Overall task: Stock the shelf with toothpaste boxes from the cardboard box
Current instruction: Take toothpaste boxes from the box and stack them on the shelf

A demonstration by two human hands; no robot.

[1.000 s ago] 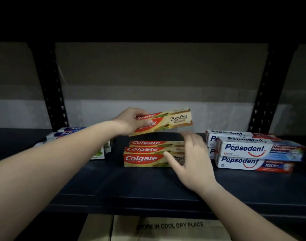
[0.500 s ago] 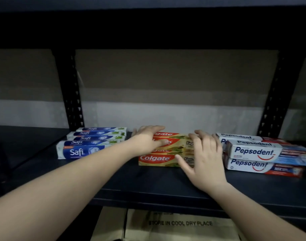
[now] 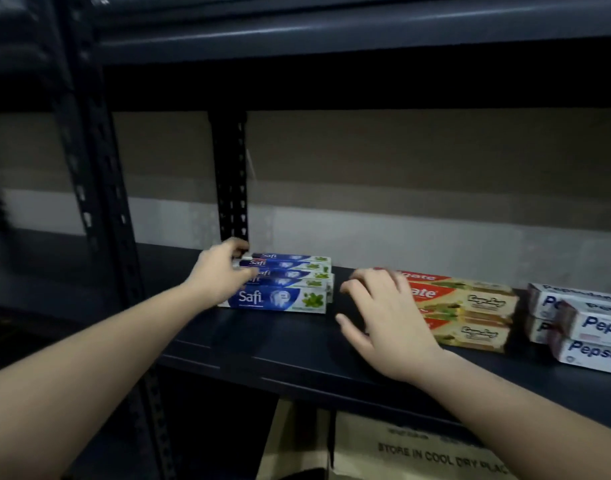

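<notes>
Left hand (image 3: 221,271): fingers curled on near end of Safi boxes (image 3: 283,282), long axis running rightward from it. Right hand (image 3: 383,317): spread, empty, between Safi and Colgate boxes (image 3: 470,306). Cardboard box (image 3: 418,455) below both, under shelf (image 3: 297,351), nearer right hand.

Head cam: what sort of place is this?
Probably a shop stockroom or retail aisle: a dark slotted metal shelf holding brand-sorted toothpaste stacks, Safi boxes beside Colgate boxes, and a cardboard box below.

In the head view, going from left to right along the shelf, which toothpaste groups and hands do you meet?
left hand → Safi boxes → right hand → Colgate boxes → Pepsodent boxes
</notes>
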